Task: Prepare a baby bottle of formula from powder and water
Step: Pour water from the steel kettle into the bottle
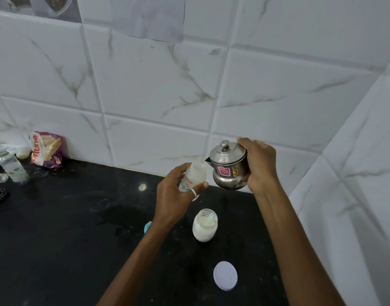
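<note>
Pouring water looks to be the step: left grip clasps the baby bottle above the counter, right grip wraps the steel pot, spout just beside the bottle mouth. Steady the bottle upright; tip slowly, keeping the stream inside the neck.

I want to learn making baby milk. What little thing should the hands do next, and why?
Probably tip the steel pot so it pours: the right hand holds its spout beside the open mouth of the bottle, gripped by the left hand.
</note>
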A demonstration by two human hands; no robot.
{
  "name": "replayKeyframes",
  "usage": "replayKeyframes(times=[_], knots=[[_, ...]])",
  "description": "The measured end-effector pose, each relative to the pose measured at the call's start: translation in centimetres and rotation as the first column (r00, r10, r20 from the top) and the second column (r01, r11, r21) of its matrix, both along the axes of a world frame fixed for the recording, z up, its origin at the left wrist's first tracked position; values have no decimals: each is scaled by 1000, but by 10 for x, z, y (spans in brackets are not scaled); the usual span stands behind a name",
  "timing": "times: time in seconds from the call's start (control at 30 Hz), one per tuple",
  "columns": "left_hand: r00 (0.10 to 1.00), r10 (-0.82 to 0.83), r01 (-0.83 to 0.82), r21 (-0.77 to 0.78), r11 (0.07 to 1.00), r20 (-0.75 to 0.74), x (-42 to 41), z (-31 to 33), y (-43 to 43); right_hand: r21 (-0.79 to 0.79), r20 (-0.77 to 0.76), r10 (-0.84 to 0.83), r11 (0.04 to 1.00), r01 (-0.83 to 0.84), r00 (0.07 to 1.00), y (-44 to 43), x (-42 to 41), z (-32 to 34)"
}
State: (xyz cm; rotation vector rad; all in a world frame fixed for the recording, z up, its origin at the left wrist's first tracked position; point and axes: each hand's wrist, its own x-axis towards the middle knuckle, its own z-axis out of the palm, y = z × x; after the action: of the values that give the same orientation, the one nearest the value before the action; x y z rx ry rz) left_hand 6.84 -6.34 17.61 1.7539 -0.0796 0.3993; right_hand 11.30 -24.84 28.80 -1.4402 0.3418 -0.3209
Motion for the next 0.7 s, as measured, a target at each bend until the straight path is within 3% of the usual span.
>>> replayKeyframes(times=[0.3, 0.5, 0.7], knots=[[998, -40, 39, -27, 999, -48, 5, -9, -20, 371, -74, -54, 925, 78, 996, -40, 7, -56], [988, -70, 66, -32, 997, -136, 2, -33, -30, 452, -155, -130, 872, 187, 979, -73, 3, -126], [978, -90, 88, -21, 996, -190, -8, -59, -40, 430, -297, -180, 852, 300, 938, -94, -10, -201]])
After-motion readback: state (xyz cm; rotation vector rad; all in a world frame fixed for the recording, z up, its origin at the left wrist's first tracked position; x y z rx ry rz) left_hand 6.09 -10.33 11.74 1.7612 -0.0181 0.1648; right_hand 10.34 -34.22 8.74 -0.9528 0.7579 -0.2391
